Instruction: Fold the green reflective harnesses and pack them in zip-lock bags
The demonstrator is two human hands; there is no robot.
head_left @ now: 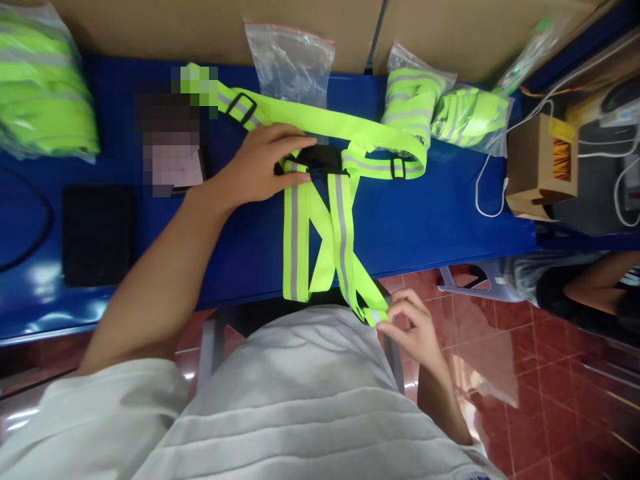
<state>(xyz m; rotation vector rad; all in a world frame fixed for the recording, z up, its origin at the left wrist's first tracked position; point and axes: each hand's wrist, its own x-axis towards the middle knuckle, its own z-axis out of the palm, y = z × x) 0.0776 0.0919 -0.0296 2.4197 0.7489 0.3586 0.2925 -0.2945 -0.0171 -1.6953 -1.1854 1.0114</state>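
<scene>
A neon yellow-green harness (340,127) with grey reflective stripes and black buckles lies across the blue table, its lower straps hanging over the front edge. My left hand (267,160) rests at its black centre piece (323,159), thumb and fingers apart at the left side of that piece. Below the table edge, my right hand (413,323) pinches the end of a striped strap (376,316) between thumb and fingers. The strap is pulled down and to the right, near my body.
Bagged neon bundles lie at the left (45,93) and back right (413,100). An empty clear bag (293,60) is behind the harness. A black case (97,233), open carton (543,167) and white cable stand around. Another person's arm (600,283) is at right.
</scene>
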